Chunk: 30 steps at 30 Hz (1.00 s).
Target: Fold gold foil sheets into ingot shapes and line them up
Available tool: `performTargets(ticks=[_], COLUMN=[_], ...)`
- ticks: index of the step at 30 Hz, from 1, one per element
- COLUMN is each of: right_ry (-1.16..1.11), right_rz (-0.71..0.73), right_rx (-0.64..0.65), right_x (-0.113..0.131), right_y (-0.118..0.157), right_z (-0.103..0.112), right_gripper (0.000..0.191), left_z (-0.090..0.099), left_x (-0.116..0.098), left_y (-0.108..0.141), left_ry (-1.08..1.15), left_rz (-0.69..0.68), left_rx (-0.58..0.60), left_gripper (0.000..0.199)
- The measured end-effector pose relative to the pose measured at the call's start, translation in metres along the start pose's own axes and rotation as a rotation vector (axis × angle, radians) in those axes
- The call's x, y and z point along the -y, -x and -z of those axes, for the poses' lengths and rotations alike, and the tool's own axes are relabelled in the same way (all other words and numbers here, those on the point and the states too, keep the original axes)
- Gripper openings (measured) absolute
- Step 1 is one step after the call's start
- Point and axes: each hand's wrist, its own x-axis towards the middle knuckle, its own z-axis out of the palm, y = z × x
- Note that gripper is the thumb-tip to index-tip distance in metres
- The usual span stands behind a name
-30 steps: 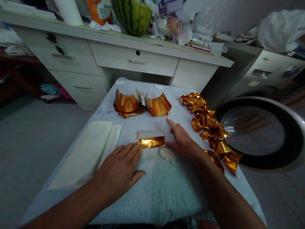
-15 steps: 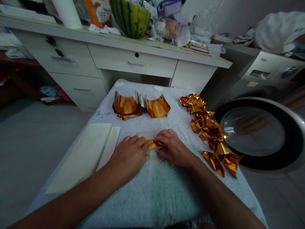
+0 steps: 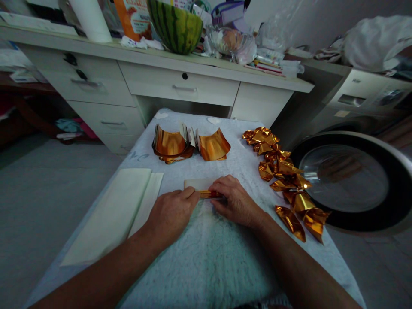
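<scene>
The left hand [image 3: 174, 212] is curled narrow at the near end of its side of the foil sheet [image 3: 206, 194], fingertips drawn together on it, while the right hand [image 3: 234, 201] pinches the other end between thumb and fingers. The sheet lies low over the middle of the cloth-covered table [image 3: 209, 266], a thin gold strip showing between the hands and a pale flap spread flat just beyond; both ends are hidden under the fingers. Past it stand two curved stacks, the left stack [image 3: 170, 143] and the right stack [image 3: 213, 145], side by side and gold on their inner faces. Pale folded paper [image 3: 112, 210] takes up the table's left side, its lower edge running beside the left forearm. Along the right edge runs a crowded row of crumpled gold pieces [image 3: 273, 159], and one loose gold piece [image 3: 290, 222] lies close to the right forearm (the nearest thing to that arm). Just off that edge, the open washer door [image 3: 344, 180] crowds the space. A white desk [image 3: 180, 81] closes off the far side, with half a watermelon [image 3: 177, 28] and an orange packet [image 3: 131, 19] on top.
</scene>
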Motion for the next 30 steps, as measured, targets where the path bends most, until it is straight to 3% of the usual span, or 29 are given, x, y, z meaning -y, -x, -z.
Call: performTargets(ticks=[2,5,12,14,22,26,30], right_ry=[0.001,-0.002,-0.025,-0.021,0.045,0.07,0.034], right_rz=[-0.003,-0.025,-0.052,-0.052,-0.014,0.019,0.037], right_rx=[-0.018,-0.053,-0.161,-0.182,-0.156,-0.034,0.034], right_x=[0.0,0.0,0.002,0.003,0.005,0.005,0.005], right_y=[0.0,-0.002,-0.003,-0.002,0.001,0.001,0.001], right_z=[-0.001,-0.003,-0.003,-0.002,-0.006,-0.006,-0.005], right_gripper=[0.026,0.018,0.027,0.026,0.022,0.015,0.015], left_z=[0.0,-0.004,-0.013,-0.012,-0.014,-0.015,-0.01], left_x=[0.001,0.004,0.007,0.006,0.007,0.009,0.011], left_y=[0.001,0.003,-0.002,-0.004,-0.006,-0.007,-0.005], left_ry=[-0.015,0.019,0.355,0.431,0.584,0.531,0.407], left_rz=[0.025,0.059,0.033,0.031,0.059,0.034,0.037], left_rx=[-0.017,-0.07,-0.384,-0.425,-0.313,-0.219,-0.222], left_gripper=[0.027,0.028,0.024,0.021,0.013,0.014,0.015])
